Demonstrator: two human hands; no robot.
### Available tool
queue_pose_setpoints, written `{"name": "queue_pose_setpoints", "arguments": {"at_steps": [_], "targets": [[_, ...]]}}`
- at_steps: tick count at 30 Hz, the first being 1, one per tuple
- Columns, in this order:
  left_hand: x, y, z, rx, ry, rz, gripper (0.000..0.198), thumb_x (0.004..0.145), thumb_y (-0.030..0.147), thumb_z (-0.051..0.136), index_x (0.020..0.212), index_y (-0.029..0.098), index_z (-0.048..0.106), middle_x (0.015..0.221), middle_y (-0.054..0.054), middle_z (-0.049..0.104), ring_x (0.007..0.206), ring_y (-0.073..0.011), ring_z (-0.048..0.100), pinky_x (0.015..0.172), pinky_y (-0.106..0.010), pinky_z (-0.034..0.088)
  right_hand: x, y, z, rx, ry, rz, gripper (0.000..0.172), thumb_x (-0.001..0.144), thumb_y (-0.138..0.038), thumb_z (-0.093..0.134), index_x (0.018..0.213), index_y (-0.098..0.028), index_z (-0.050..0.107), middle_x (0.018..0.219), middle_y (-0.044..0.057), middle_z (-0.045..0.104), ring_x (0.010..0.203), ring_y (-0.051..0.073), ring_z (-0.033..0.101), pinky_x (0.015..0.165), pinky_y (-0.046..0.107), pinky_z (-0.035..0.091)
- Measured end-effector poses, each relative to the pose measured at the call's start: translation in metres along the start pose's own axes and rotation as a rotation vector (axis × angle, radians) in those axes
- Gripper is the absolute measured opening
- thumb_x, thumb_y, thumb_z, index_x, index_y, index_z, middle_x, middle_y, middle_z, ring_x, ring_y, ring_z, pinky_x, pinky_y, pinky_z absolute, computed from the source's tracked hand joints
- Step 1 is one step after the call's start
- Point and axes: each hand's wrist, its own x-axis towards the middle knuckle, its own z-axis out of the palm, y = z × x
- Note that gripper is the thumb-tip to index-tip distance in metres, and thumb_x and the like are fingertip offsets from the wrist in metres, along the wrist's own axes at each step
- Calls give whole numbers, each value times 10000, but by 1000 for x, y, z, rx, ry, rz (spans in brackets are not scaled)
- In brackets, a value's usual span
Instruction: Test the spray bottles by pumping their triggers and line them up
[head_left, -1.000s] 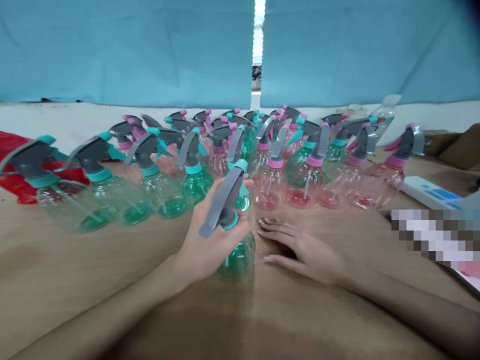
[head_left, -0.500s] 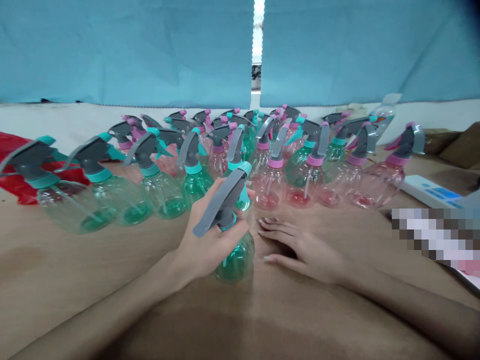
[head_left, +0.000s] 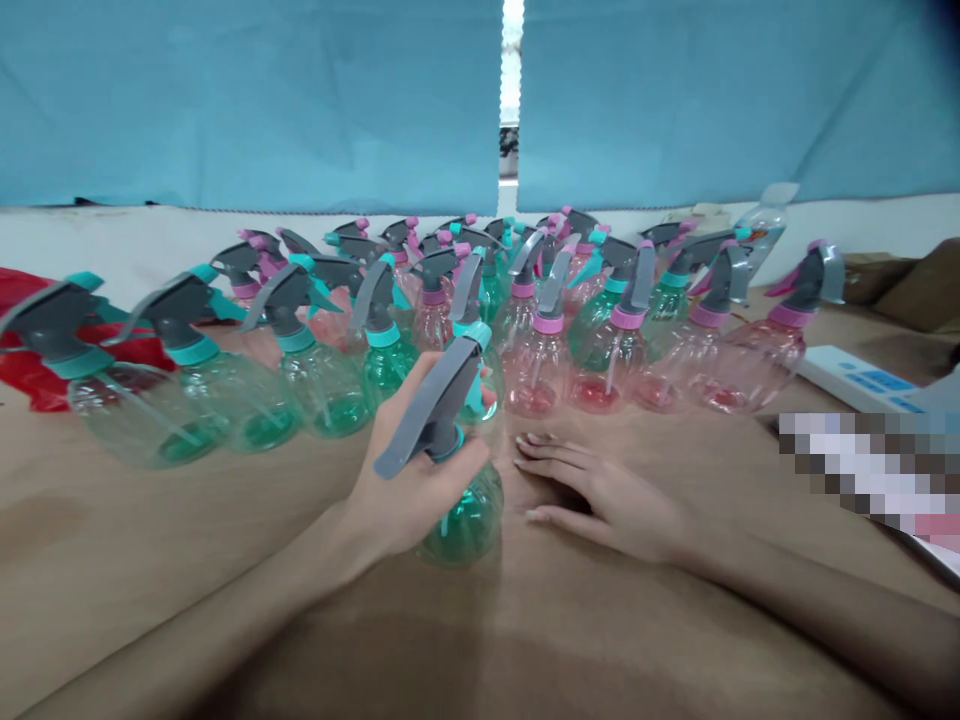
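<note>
My left hand (head_left: 409, 480) is wrapped round the neck of a green spray bottle (head_left: 465, 515), which stands upright on the table at the centre. Its grey trigger head with a turquoise nozzle rises above my fingers, the nozzle pointing away from me. To the right, my right hand (head_left: 600, 490) rests on the wooden table (head_left: 570, 620), fingers stretched out and holding nothing. Just beyond both hands is a front row of spray bottles, with a green spray bottle (head_left: 390, 365) left of centre and a pink spray bottle (head_left: 538, 375) right of centre.
Several more green and pink spray bottles crowd behind the front row. A red plastic bag (head_left: 34, 345) lies at the far left. On the right are a white device with blue buttons (head_left: 859, 378), a clear bottle (head_left: 761, 240) and cardboard (head_left: 922, 285). A blue curtain (head_left: 300, 100) hangs behind.
The spray bottle in my left hand has tilted or shifted very slightly left. My right hand stays flat on the table, and the view has moved a little.
</note>
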Motion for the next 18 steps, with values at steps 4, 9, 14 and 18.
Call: {"name": "queue_pose_setpoints", "arguments": {"at_steps": [4, 9, 14, 18], "targets": [[1, -4, 3, -86, -28, -14, 487, 704, 191, 501, 1189, 240, 513, 900, 3, 666, 516, -130, 512, 510, -270, 424, 1, -2, -1, -24, -18, 11, 587, 904, -517, 486, 1381, -175, 461, 1449, 100, 443, 1353, 255, 381, 1106, 473, 342], [2, -5, 5, -112, -8, -13, 521, 698, 173, 504, 1214, 241, 528, 989, -6, 668, 728, -186, 606, 579, -273, 470, 1, -4, -3, -49, -22, 12, 580, 914, -517, 466, 1368, -156, 473, 1454, 101, 434, 1363, 242, 364, 1119, 461, 323], [1, -4, 4, -106, -18, -28, 518, 707, 197, 519, 1217, 287, 527, 1005, 4, 679, 734, -184, 619, 708, -314, 518, 1, -4, -3, -54, -11, 9, 561, 914, -509, 474, 1373, -186, 468, 1450, 91, 440, 1358, 244, 373, 1111, 478, 331], [1, -4, 5, -86, -14, -46, 474, 720, 237, 522, 1192, 281, 548, 810, 9, 654, 650, -178, 591, 701, -329, 520, 0, -3, -2, -47, -14, 3, 567, 913, -503, 479, 1374, -173, 467, 1451, 101, 435, 1359, 249, 370, 1110, 477, 333]]}}
